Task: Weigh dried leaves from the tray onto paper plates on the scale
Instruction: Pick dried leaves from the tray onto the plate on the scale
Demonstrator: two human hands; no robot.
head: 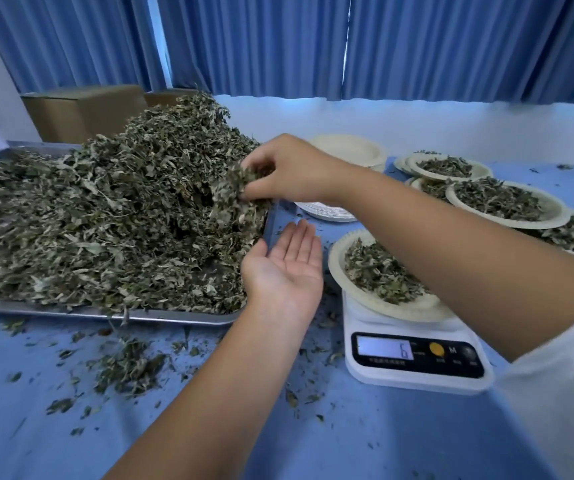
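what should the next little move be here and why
Probably carry the clump of leaves gripped by the right hand over to the paper plate on the scale and drop it. The display reads only 6 and the plate's layer looks thin; the left hand is open, palm up, beside the tray.

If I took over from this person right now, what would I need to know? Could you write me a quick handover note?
Right hand: pinches a clump of dried leaves at the right edge of the pile on the tray.
Left hand: open, palm up, beside the tray, holding nothing.
Scale: its plate holds some leaves; the display seems to read 6.
Done: several filled plates sit to the right.
Left: probably add the clump, then take an empty plate from the stack.
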